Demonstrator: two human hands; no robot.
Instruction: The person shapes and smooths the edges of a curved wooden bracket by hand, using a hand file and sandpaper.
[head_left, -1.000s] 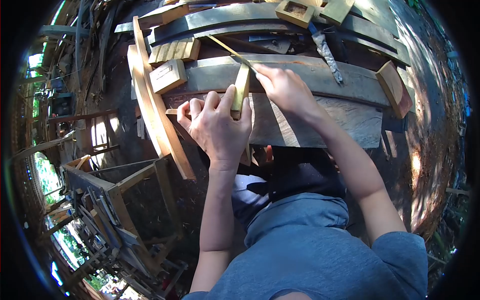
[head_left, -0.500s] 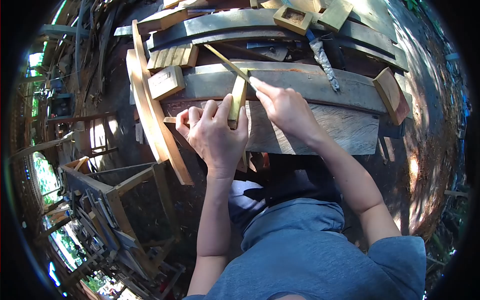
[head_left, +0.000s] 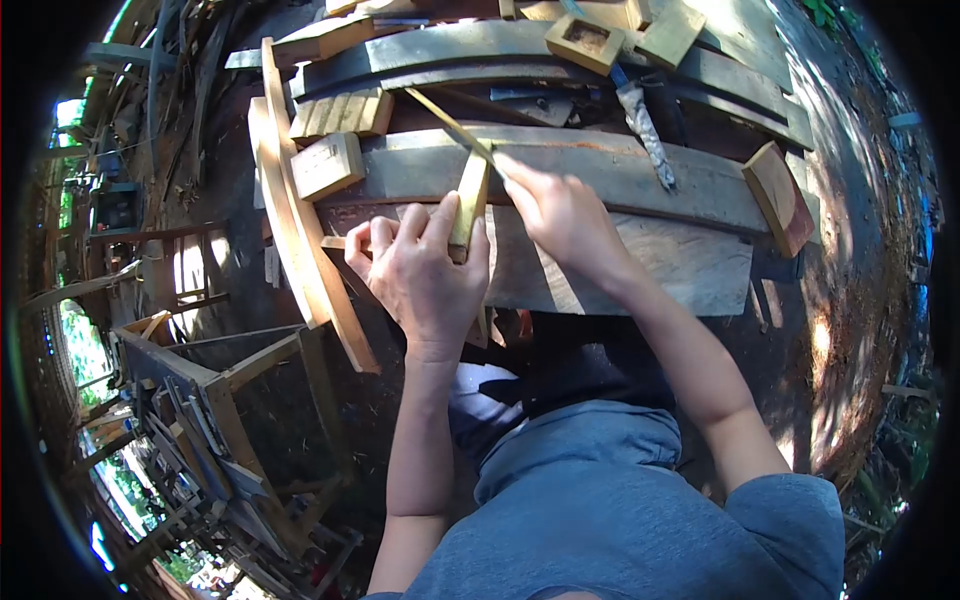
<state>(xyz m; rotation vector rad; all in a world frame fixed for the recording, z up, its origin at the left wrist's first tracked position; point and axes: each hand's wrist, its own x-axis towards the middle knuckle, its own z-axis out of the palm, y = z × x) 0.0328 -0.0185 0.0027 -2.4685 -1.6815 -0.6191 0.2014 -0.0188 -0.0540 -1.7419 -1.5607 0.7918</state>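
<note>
My left hand [head_left: 422, 275] is closed around the near part of a narrow yellowish wooden block [head_left: 470, 205], thumb on its right side and fingers on its left. The block slopes up from the bench, its far end near the edge of a long grey plank [head_left: 580, 160]. In my right hand [head_left: 560, 210] is a long, thin tool that looks like a file [head_left: 445, 115], lying across the block's far end and pointing away to the left. My grip hides its handle. A thin wooden strip [head_left: 333, 242] sticks out left of my left hand.
Grooved wood [head_left: 340, 113] and a small block [head_left: 328, 167] sit on the left, beside long pale battens [head_left: 300, 220]. A hollowed block [head_left: 585, 42] lies at the back, a tool with a wrapped handle [head_left: 645, 135] below it. A curved-cut block [head_left: 778, 198] stands right.
The file has slid slightly over the block's far end, with my right hand shifting a little left. My left hand keeps its hold; the whole view has shifted slightly.
</note>
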